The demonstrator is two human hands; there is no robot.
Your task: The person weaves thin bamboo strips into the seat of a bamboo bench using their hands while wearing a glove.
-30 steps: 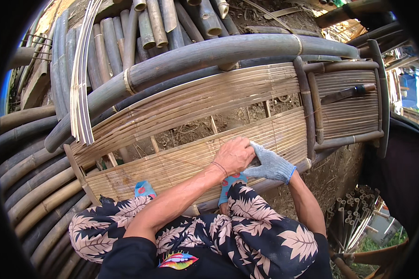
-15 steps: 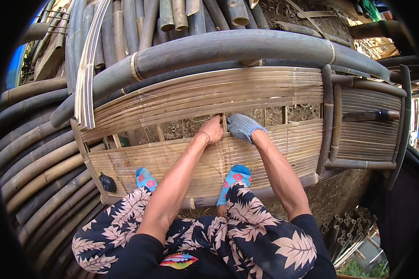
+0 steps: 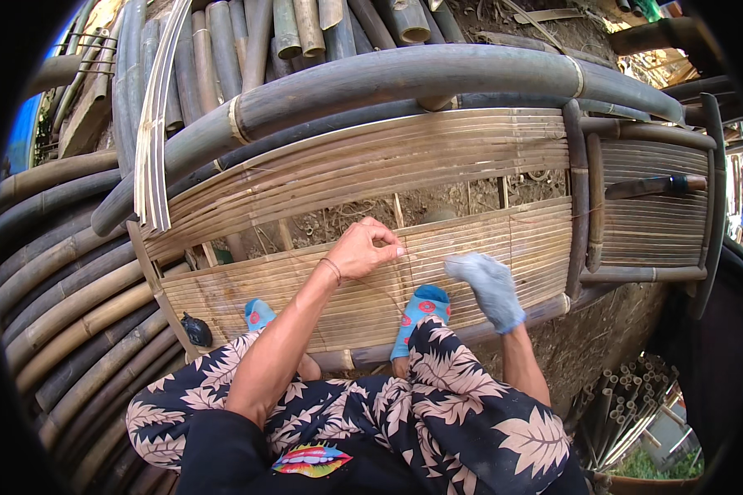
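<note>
Below me lies a bamboo bench seat made of two bands of long thin slats, a near band [image 3: 347, 309] and a far band [image 3: 371, 157], with an open gap between them. My bare left hand [image 3: 365, 249] is over the far edge of the near band. Its thumb and forefinger are pinched together; whatever is between them is too fine to make out. My right hand [image 3: 489, 289], in a grey knitted glove, hovers over the near band to the right. Motion smears its fingers. Short crosspieces [image 3: 399, 210] show in the gap.
A knife [image 3: 654, 187] with a wooden handle lies on the slatted side panel at right. Thick bamboo poles [image 3: 404, 78] frame the far side. Loose pale strips [image 3: 153, 124] lean at left. A small black bundle [image 3: 196, 330] sits near my socked feet [image 3: 425, 309]. More poles are stacked left.
Both hands have come back from the gap toward me. The left has moved onto the near slats, pinching; the right has swung right and nearer, away from the left.
</note>
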